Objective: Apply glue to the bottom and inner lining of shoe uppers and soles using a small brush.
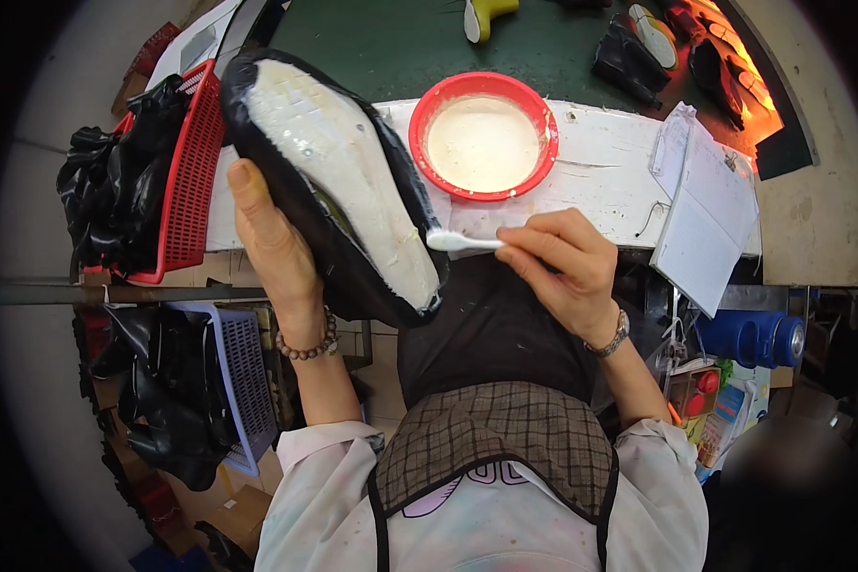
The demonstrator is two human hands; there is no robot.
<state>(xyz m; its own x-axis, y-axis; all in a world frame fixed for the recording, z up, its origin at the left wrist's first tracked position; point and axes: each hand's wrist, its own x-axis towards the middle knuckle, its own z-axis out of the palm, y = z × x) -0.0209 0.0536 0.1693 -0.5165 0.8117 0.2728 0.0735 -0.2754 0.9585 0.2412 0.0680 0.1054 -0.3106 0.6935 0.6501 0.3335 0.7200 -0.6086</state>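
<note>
My left hand (275,243) is closed round the side of a black shoe upper (334,224), thumb on its edge. The upper is tilted with its pale underside (338,153) toward me, and wet white stuff glistens on the wider upper end. In my right hand (572,262) a white toothbrush (462,240) is pinched between thumb and fingers. Its white-coated head touches or nearly touches the upper's edge near the narrower end. Beyond my hands a red bowl (551,157) of creamy white liquid (481,143) stands on the white bench (596,143).
At left stand a red basket (189,181) and, lower, a lavender basket (243,381), both with black uppers. A green conveyor belt (362,48) carries a yellow boot (486,17) and several shoe parts toward an orange-lit opening. A clipboard (705,205) and blue flask (748,338) are at right.
</note>
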